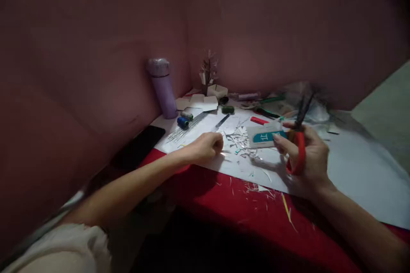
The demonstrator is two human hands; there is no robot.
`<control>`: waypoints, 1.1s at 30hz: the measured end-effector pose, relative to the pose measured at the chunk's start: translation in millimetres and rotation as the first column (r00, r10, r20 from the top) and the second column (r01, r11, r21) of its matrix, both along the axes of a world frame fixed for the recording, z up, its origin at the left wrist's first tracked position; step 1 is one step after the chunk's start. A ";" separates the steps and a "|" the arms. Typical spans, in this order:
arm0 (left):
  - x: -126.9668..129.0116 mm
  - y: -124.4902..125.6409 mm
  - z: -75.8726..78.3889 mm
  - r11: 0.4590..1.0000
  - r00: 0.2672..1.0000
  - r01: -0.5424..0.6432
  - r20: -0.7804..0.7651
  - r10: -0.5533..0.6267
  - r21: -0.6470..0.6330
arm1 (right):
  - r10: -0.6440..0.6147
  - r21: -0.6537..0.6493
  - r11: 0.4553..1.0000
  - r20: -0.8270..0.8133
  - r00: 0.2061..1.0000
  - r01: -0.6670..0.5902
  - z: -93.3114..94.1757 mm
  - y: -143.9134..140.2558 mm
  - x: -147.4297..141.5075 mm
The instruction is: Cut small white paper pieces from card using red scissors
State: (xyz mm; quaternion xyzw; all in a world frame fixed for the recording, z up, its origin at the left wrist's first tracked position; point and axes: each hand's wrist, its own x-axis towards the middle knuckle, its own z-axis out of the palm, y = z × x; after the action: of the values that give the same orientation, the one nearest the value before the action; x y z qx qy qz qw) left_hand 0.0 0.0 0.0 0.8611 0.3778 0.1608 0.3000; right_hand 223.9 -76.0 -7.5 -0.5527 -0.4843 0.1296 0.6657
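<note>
My right hand (310,160) is closed around red-handled scissors (300,151), whose dark blades point up and away. Between its thumb and fingers is also a flat white and teal piece (263,137), card or packet, held just over the table. My left hand (208,147) has its fingers curled together low over the white sheet (352,170); what they pinch, if anything, I cannot make out. Beneath and beside the teal piece lies a heap of thin white paper scraps (238,137), between my two hands.
Blue thread spool (183,122) and thin wires (192,127) lie at the left, by a purple bottle (165,94) and a dark phone (141,147). Farther back are a small wire tree (209,68), a green spool (227,109) and a red piece (259,120). More scraps litter the red cloth (205,196).
</note>
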 end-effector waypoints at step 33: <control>61.4 -11.6 38.0 0.745 0.899 0.196 0.420 0.122 -0.637 | 0.162 -0.017 0.987 -0.044 0.986 -0.163 -6.7 -8.5 1.5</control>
State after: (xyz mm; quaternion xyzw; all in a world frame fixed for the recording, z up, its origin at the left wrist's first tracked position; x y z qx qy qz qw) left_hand 61.4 -11.6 38.0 0.6459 0.3155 0.1975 0.6665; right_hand 225.4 -84.5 -14.2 -0.5154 -0.5120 0.2002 0.6573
